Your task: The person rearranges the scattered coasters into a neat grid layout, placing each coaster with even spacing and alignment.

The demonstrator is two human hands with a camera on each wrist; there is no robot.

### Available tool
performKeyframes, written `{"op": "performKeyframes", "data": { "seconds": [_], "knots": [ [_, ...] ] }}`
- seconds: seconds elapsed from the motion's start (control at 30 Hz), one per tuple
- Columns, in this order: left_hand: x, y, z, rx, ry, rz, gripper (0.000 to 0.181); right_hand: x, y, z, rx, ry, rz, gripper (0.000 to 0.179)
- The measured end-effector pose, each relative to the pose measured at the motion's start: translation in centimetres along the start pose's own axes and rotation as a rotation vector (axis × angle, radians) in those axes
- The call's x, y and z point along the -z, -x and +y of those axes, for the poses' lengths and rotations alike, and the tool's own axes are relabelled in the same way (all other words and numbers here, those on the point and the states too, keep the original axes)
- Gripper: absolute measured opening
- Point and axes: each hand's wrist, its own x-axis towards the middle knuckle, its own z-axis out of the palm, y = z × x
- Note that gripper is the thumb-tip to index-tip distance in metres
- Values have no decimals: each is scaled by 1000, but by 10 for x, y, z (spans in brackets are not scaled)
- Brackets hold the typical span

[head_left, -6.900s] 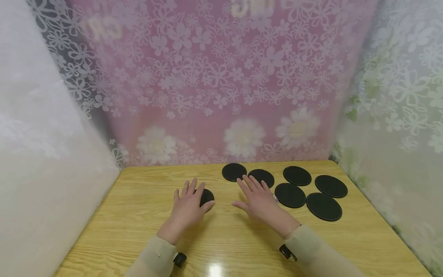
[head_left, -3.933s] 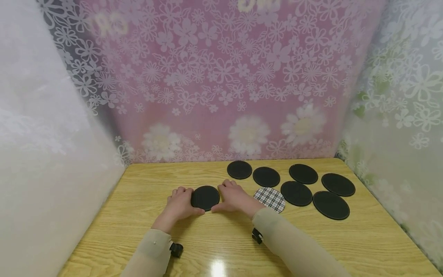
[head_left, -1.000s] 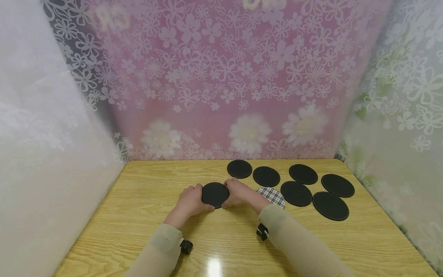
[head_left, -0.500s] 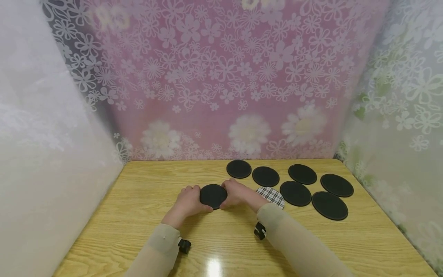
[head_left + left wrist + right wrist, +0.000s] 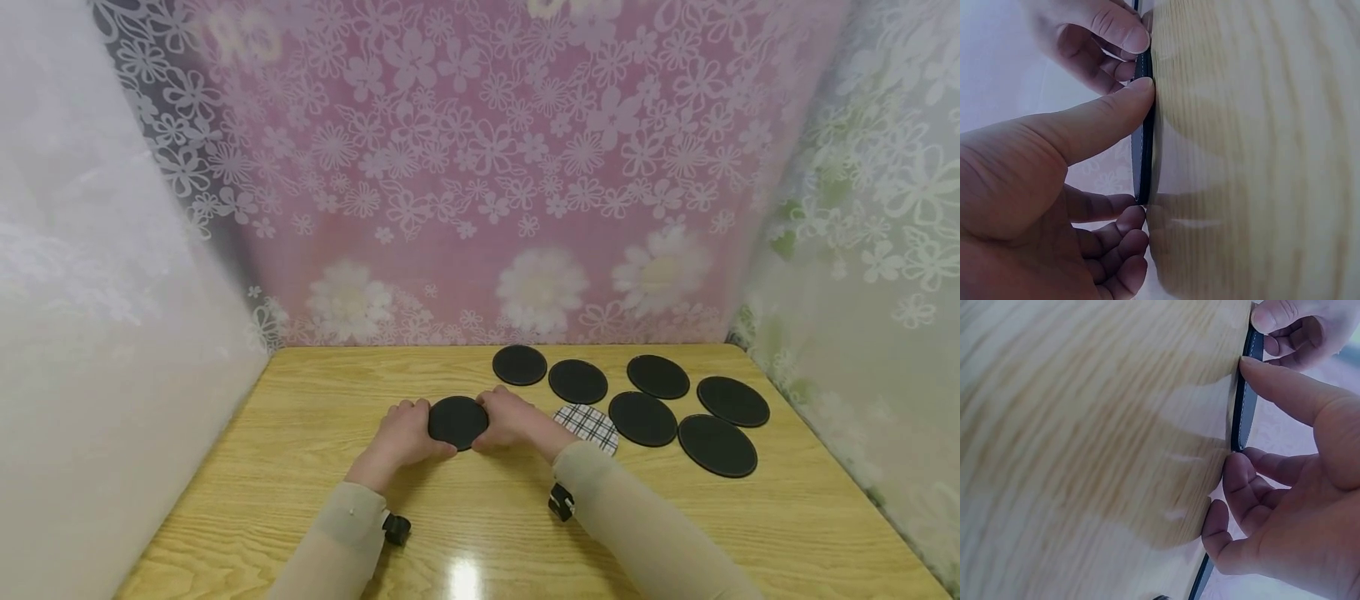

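Note:
A round black coaster (image 5: 458, 422) with a stitched rim lies at mid-table between my two hands. My left hand (image 5: 406, 433) grips its left side, thumb at the near edge and fingers round the far side. From the right, my right hand (image 5: 510, 418) holds it the same way. In the left wrist view the coaster (image 5: 1142, 144) is seen edge-on, low against the table top. The right wrist view shows its dark rim (image 5: 1246, 406) between thumb and fingers. Whether it is one coaster or a thin stack, I cannot tell.
A white-and-black plaid coaster (image 5: 588, 427) lies right of my right hand, partly behind the forearm. Several black coasters, among them a back one (image 5: 520, 365) and a right one (image 5: 717, 446), spread over the wooden table (image 5: 285, 467). A flowered curtain (image 5: 480, 208) stands behind.
Earlier, my left hand lay over the black coaster and my right hand was spread apart from it. Now both hands grip its sides. In the last second, hands and coaster have shifted slightly left.

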Motion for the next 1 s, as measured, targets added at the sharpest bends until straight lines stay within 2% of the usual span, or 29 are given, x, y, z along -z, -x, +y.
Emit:
{"op": "performKeyframes", "data": {
  "seconds": [0.37, 0.7, 0.87, 1.0],
  "knots": [
    [-1, 1, -3, -17, -7, -4, 89, 1, 3, -2, -14, -48, -16, 74],
    [5, -1, -4, -18, 87, -24, 95, 2, 4, 4, -13, -46, 0, 84],
    [8, -2, -4, -17, 122, 9, 91, 4, 7, 8, -8, -59, 1, 89],
    [7, -2, -5, -16, 109, 43, 88, 5, 11, 12, -12, -59, 16, 92]
  ]
}}
